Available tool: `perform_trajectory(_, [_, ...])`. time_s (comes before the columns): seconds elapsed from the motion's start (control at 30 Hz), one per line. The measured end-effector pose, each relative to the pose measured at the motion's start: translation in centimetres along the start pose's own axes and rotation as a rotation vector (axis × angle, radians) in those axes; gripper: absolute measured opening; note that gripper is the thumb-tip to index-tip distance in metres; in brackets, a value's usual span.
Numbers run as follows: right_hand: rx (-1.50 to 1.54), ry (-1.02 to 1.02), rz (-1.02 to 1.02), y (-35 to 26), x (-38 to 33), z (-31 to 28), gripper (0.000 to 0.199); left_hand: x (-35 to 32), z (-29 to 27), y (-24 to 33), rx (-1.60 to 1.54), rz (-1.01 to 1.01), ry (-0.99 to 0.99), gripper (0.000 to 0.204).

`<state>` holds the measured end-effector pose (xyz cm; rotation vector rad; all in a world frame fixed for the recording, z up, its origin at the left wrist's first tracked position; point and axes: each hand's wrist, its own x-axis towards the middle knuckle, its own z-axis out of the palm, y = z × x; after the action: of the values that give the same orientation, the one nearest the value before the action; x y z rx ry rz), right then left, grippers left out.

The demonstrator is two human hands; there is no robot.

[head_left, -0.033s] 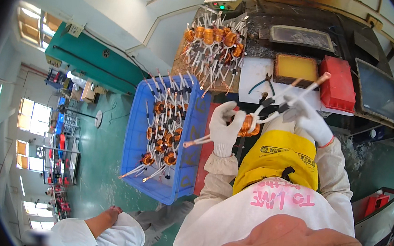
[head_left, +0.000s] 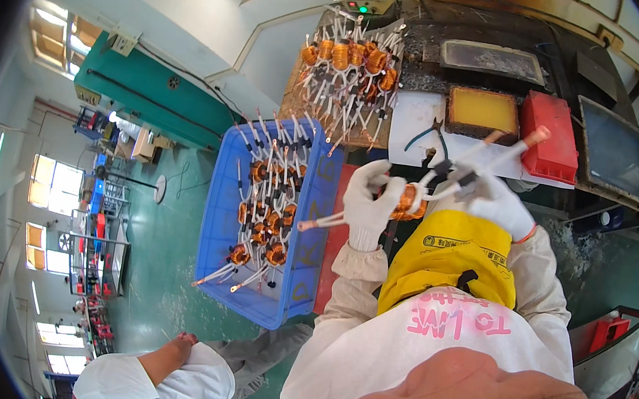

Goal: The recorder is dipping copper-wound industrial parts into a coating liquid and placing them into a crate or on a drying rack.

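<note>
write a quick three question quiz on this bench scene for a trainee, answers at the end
1. Multiple choice: what colour is the tub that holds several coils?
A) green
B) blue
C) yellow

2. True or false: the pliers lie inside that tub.

3. Short answer: which of the person's hands is nearer the red box, and what does the other hand hold?

Key:
1. B, blue.
2. False; they lie on the white sheet on the bench.
3. The right hand is nearer; the left hand holds a copper-wound coil.
</note>
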<state>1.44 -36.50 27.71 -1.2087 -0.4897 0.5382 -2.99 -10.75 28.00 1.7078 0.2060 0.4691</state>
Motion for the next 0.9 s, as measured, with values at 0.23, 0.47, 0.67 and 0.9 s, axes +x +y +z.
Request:
perform_trajectory(0.23, [-0.241, 0.240, 0.089, 4.7, -0.3, 6.2, 0.069, 0.8, 3.0, 5.5, 0.326, 0.286, -0.471, 0.045])
perform_trajectory(0.47, [0.235, 0.498, -0.109, 5.4, -1.0, 3.8, 0.041, 2.6, 0.2, 4.9, 0.116, 0.493, 0.026, 0.033])
perform_trajectory(0.67, [0.456, 0.499, -0.265, 4.1, -1.9, 2.6, 0.038, 1.2, -0.8, -0.8, -0.277, -0.057, -0.029, 0.033])
perform_trajectory(0.9, [0.623, 0.542, -0.302, 3.5, -1.5, 2.7, 0.041, -0.8, 0.9, -1.9, -0.622, -0.384, -0.337, 0.035])
